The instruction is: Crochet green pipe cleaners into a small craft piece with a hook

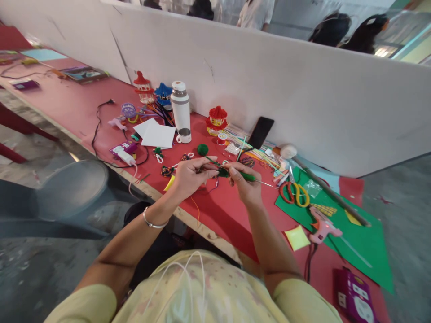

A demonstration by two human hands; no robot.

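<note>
Over the red table, my left hand (191, 176) pinches a small piece of dark green yarn work (222, 172) between thumb and fingers. My right hand (247, 185) is closed round a crochet hook (249, 177) with a green handle; a thin metal shaft sticks out to the right. The two hands nearly meet at the yarn work, and the fingers partly cover it. Just beyond my left hand lies a ball of green yarn (202, 149). Beaded pieces with dark tufts (167, 171) rest to the left of that hand.
A white bottle (182, 112) stands by paper sheets (158, 136). Along the partition are a red yarn lantern (217, 119) and a phone (261, 132). At right lie scissors (300, 194), a stick (332, 190) and a pink glue gun (323, 228). A grey stool (72, 188) is at left.
</note>
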